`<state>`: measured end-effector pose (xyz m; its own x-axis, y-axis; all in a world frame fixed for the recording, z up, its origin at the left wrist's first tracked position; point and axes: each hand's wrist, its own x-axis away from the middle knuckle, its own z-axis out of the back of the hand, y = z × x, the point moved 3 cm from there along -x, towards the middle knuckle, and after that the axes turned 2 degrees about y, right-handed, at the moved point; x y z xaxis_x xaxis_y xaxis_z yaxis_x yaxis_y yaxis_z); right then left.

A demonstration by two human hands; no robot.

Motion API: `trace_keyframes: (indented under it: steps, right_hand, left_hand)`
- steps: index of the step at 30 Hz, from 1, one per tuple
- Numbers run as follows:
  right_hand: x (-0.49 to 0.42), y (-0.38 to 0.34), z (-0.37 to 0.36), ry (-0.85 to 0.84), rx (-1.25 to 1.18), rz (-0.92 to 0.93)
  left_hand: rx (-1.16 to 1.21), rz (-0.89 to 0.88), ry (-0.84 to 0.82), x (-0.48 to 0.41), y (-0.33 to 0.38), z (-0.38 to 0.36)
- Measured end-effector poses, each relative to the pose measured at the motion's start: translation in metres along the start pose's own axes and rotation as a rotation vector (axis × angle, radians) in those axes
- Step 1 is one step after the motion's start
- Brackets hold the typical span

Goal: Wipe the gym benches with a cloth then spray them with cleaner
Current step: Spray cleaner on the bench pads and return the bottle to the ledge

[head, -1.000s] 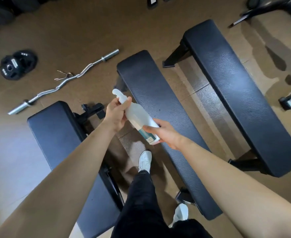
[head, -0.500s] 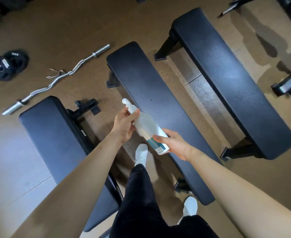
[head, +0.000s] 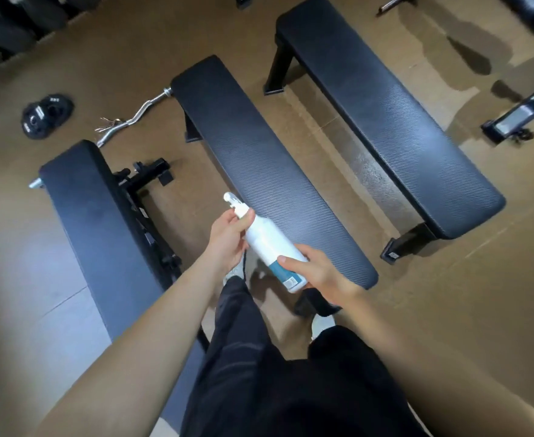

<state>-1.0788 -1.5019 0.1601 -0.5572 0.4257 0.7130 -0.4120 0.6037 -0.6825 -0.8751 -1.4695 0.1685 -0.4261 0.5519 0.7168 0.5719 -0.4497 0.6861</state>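
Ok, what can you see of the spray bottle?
The spray bottle is white, plastic-looking, with a teal label band and a barcode patch near its base and a white spray head on top. It is held tilted, head pointing away and left, beside the near end of the middle bench. The left hand grips its neck; the right hand holds its base.

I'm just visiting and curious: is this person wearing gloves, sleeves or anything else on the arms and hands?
No. The left hand and right hand are bare, with no gloves, rings or watch to be seen. The left forearm and right forearm are bare too, no sleeve in view. Below, black trousers show.
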Motion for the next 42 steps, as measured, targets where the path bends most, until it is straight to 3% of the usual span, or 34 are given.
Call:
trace_keyframes:
  steps: [14,32,37,42]
  right_hand:
    - [0.143,0.121,0.058,0.003,-0.055,-0.074]
    - [0.266,0.22,0.114,0.139,0.015,-0.197]
    - [0.284,0.238,0.176,0.143,0.009,-0.189]
    - [0.3,0.241,0.276,0.191,-0.044,-0.177]
  left_hand:
    - [-0.032,0.059,0.058,0.136,-0.131,-0.052]
    - [-0.013,0.055,-0.141,0.226,-0.252,-0.116]
    - [0.004,0.127,-0.07,0.235,-0.279,-0.175]
    - [-0.012,0.159,-0.086,0.228,-0.302,-0.284]
